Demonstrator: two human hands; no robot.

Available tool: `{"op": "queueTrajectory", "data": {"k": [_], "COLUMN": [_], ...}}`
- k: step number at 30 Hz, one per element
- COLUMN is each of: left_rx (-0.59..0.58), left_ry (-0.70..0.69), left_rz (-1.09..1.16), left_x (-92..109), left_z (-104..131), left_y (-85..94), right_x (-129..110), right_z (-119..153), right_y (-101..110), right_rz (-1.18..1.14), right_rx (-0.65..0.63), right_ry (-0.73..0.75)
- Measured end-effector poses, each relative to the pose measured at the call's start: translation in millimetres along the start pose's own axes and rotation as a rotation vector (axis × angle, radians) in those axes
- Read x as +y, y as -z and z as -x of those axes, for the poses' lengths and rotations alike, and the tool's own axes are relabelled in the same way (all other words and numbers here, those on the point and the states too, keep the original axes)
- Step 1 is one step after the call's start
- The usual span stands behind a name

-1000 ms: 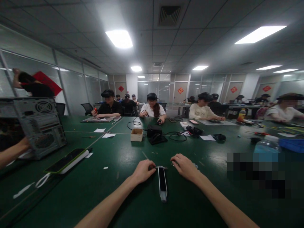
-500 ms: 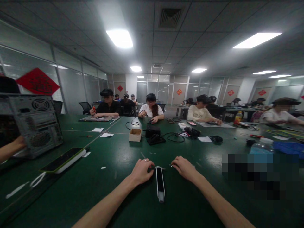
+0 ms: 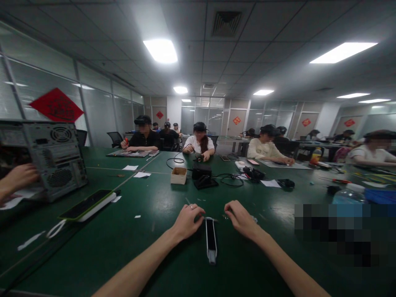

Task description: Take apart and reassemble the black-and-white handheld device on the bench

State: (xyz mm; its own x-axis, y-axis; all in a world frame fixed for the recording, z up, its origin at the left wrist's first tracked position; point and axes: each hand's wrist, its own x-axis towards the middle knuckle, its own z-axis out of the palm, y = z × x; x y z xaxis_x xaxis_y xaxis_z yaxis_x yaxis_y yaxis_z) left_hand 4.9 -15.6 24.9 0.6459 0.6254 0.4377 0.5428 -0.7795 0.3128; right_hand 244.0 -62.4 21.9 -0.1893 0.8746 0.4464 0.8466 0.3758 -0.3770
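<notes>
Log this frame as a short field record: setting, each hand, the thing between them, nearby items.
Setting: long green table, other people seated at the far side
Left hand: resting at the far end of the slim black-and-white device
Right hand: on the table just right of that end; contact unclear
Nearby: small cardboard box, computer case, phone

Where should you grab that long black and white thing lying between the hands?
Probably by the long white edges, near the middle of the narrow device, coming down from above. It lies flat on the green table, running away from the person, and its sides are free. The left hand and right hand crowd its far end, so the near half is easier.
</notes>
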Motion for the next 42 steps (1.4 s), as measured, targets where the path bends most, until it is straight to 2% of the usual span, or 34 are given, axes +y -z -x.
{"op": "queueTrajectory", "data": {"k": [3,8,16,20,23,26,30,33,36,42], "left_rx": [-0.004,0.033,0.114,0.074,0.011,-0.071,-0.179,-0.266,-0.298,-0.276], "left_ry": [-0.057,-0.064,-0.100,-0.086,-0.073,-0.034,0.007,0.036,0.037,0.022], "left_rz": [0.075,0.162,0.299,0.316,0.283,0.169,-0.016,-0.056,-0.057,-0.038], "left_x": [5,8,7,9,8,-3,-20,-23,-19,-16], "left_z": [1,2,2,1,-1,-4,-6,-6,-6,-5], "left_y": [-2.1,-7.8,-13.2,-10.4,-4.8,1.0,7.2,10.3,11.7,7.9], "right_x": [-28,-56,-44,-44,-48,-45,-26,-13,-9,-17], "right_z": [1,1,-3,-3,-3,-2,-1,2,4,3], "right_y": [-7,-22,-30,-34,-28,-17,-6,-4,-4,-6], "right_rz": [-0.195,-0.507,-0.763,-0.845,-0.747,-0.460,-0.129,-0.056,-0.034,-0.029], "right_rx": [0.041,0.033,0.039,0.058,0.037,0.032,-0.022,-0.141,-0.223,-0.241], "right_ry": [0.022,-0.109,-0.213,-0.253,-0.248,-0.185,-0.100,-0.115,-0.133,-0.103]}}
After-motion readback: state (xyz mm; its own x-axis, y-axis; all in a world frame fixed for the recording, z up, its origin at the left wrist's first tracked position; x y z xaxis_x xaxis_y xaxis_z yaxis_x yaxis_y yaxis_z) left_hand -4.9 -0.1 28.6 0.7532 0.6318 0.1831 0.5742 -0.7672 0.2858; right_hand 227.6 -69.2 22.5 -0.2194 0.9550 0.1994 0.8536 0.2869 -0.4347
